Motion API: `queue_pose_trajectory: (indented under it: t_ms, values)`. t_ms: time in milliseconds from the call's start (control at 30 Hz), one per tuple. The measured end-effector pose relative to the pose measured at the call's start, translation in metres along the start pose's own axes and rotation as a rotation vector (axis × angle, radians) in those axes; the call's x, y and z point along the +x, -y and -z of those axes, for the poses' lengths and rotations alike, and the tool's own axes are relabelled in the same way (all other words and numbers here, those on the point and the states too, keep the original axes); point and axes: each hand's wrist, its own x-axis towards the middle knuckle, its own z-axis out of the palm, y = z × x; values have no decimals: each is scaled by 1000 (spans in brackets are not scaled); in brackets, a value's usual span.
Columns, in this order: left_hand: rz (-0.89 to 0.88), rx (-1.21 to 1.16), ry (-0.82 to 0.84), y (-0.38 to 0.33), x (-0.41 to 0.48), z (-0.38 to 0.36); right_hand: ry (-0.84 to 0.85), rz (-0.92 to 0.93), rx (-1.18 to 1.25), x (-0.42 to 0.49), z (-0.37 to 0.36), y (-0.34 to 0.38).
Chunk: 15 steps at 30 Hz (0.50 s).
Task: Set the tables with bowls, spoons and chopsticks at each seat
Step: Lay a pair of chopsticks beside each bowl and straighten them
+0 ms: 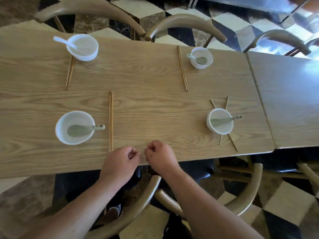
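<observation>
I am holding my left hand [120,161] and right hand [160,155] at the table [155,109] edge, fingers curled on nothing visible. Crossed chopsticks [233,143] are lying under the near-right bowl [219,131]. They look light, stiff and prone to rolling; the breakable bowl probably wants lifting by its rim.

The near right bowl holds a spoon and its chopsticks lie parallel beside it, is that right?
Not quite. The head view shows the near right bowl holding a spoon, but its chopsticks lie crossed underneath it, not parallel beside it.
</observation>
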Motion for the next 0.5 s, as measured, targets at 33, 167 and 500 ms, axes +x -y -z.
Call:
queue_pose_trajectory:
  t_ms: [33,167,500]
  values:
    - [-18,7,6,-12,-1,-10,-10,-2,4,-4,12,-8]
    - [-81,99,27,-79,-6,-77,-108,3,38,-28,85,-73]
    - [73,5,-21,-187,-61,-222,-270,-28,95,-97,269,-256]
